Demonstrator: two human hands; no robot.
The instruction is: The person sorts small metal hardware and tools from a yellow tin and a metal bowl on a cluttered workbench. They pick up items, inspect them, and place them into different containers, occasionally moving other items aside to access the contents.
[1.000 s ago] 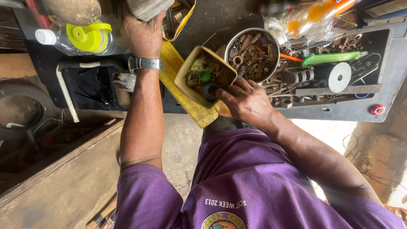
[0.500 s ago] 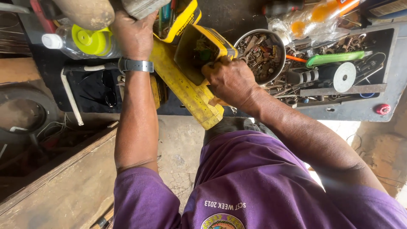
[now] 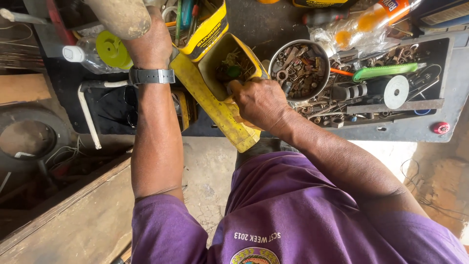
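Two bare hands work over a cluttered dark bench [image 3: 273,19]: since a second ago the cut-open yellow plastic container [image 3: 229,68] has tipped upright in the right hand [image 3: 261,102], fingers clamped on its rim. The left hand [image 3: 151,46] grips something mostly hidden. Beside them sits a round metal bowl of rusty bolts [image 3: 299,68]; bare concrete floor [image 3: 210,166] lies below.

A round metal bowl [image 3: 299,68] full of rusty nuts, bolts and washers sits on the dark bench [image 3: 391,129]. Beside it lie a green-handled tool [image 3: 386,71], a white roll of tape [image 3: 395,91] and a red knob [image 3: 440,128]. A clear plastic bottle [image 3: 93,54] with a yellow-green lid lies further along, near a white pipe [image 3: 88,115]. Below, an old tyre [image 3: 31,139] rests beside a wooden plank [image 3: 73,220].
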